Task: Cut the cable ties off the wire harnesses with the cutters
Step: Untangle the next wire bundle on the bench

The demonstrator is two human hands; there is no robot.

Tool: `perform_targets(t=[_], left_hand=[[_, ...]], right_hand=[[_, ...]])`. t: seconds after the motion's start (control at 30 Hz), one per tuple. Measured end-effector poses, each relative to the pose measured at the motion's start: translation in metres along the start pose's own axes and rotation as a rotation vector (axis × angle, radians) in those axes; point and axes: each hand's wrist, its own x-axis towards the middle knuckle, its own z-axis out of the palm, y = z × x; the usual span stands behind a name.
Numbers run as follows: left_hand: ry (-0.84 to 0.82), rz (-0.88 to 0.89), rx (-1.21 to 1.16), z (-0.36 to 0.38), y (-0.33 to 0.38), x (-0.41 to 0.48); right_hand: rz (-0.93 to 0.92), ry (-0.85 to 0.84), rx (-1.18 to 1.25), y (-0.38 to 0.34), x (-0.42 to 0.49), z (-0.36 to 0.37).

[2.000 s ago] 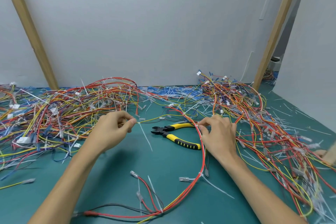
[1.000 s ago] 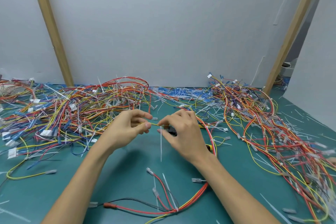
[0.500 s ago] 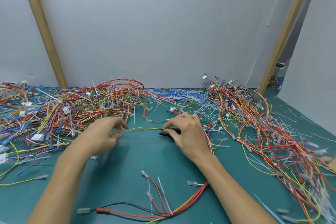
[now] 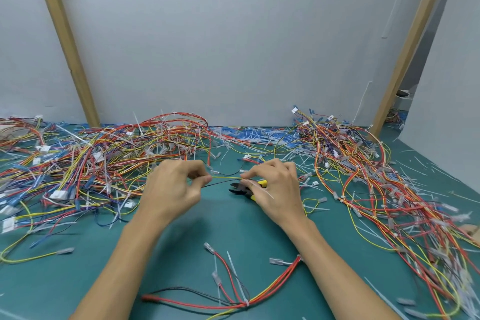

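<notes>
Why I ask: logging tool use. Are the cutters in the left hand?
No, the left hand pinches a yellow wire, while the cutters sit by the right hand.

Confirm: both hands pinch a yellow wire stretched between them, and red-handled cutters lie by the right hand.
Wrong once: the head view shows the cutters have yellow handles, not red. The left hand and right hand do pinch a yellow wire stretched between them, and the cutters lie by the right hand.

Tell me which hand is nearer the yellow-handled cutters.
Right. The right hand is directly over the cutters, pinching the yellow wire; the left hand pinches the same wire, apart to the cutters' left.
</notes>
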Motion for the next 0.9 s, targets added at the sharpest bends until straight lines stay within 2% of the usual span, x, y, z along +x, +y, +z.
perform_targets(t=[0.1,0.2,0.27,0.37,0.43,0.5,0.6,0.67,0.7,0.8,0.9], left_hand=[[-0.019,-0.139,0.071,-0.018,-0.021,0.006],[-0.106,-0.258,0.124,-0.031,-0.035,0.006],[-0.123,-0.169,0.193,-0.03,-0.029,0.004],[-0.084,0.074,0.011,-0.013,-0.004,0.002],[-0.18,0.088,-0.049,0.01,0.014,-0.001],[-0.284,-0.027,-0.049,0.034,0.022,-0.005],[-0.277,-0.215,-0.132,0.056,0.021,-0.007],[-0.268,-0.231,-0.143,0.06,0.017,-0.007],[-0.283,-0.225,-0.138,0.061,0.016,-0.007],[-0.381,-0.151,-0.067,0.06,0.013,-0.005],[-0.361,-0.181,-0.108,0.062,0.015,-0.004]], right_hand=[[0.014,0.015,-0.008,0.004,0.0,0.0],[0.001,-0.048,0.006,0.0,0.0,0.006],[-0.023,-0.11,0.022,-0.002,-0.001,0.009],[-0.004,-0.178,0.075,0.0,-0.002,0.009],[0.012,-0.226,0.135,0.001,-0.002,0.009],[0.018,-0.257,0.209,-0.001,-0.002,0.008],[0.053,-0.123,0.164,-0.002,0.001,0.004],[0.155,-0.006,0.056,0.0,0.004,0.002],[0.232,-0.006,0.039,0.001,0.005,0.001],[0.424,-0.215,-0.014,0.004,0.011,0.003],[0.439,-0.408,-0.119,0.004,0.021,0.003]])
